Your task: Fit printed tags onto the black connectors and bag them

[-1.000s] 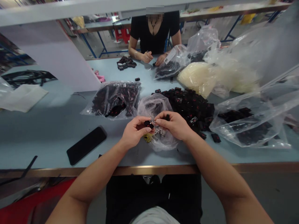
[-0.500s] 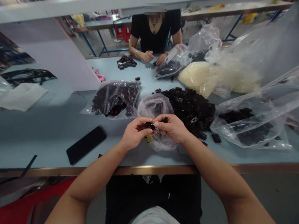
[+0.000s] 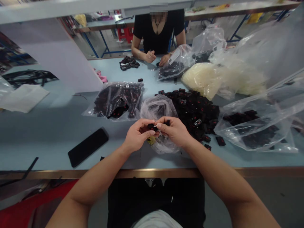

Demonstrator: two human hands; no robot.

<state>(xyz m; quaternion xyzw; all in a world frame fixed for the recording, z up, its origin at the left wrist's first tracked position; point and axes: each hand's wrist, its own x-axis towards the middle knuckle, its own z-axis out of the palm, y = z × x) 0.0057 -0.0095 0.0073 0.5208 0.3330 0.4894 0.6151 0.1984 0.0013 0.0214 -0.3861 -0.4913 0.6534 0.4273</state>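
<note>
In front of me my left hand (image 3: 135,136) is closed on a small black plastic part (image 3: 152,127) with a touch of red on it. My right hand (image 3: 177,131) meets it there, thumb and forefinger pinched at the part around a tiny whitish piece too small to name. Another black piece (image 3: 168,122) sticks up between the right fingers. Beneath both hands lies an open clear plastic bag (image 3: 162,102) with small white bits in it and something yellow (image 3: 151,140) at its near side. A heap of similar black parts (image 3: 190,104) spreads just beyond my right hand.
Filled clear bags stand to the left (image 3: 117,98) and right (image 3: 256,133). A black phone (image 3: 87,147) lies at left, near the table edge (image 3: 161,173). Across the table a co-worker (image 3: 159,34) handles black parts beside a small pile (image 3: 128,63) and bags of pale yellow material (image 3: 201,77).
Both hands stay at the same spot with the black part held between them; only the fingers have shifted very slightly. The whole view has moved by a hair.
</note>
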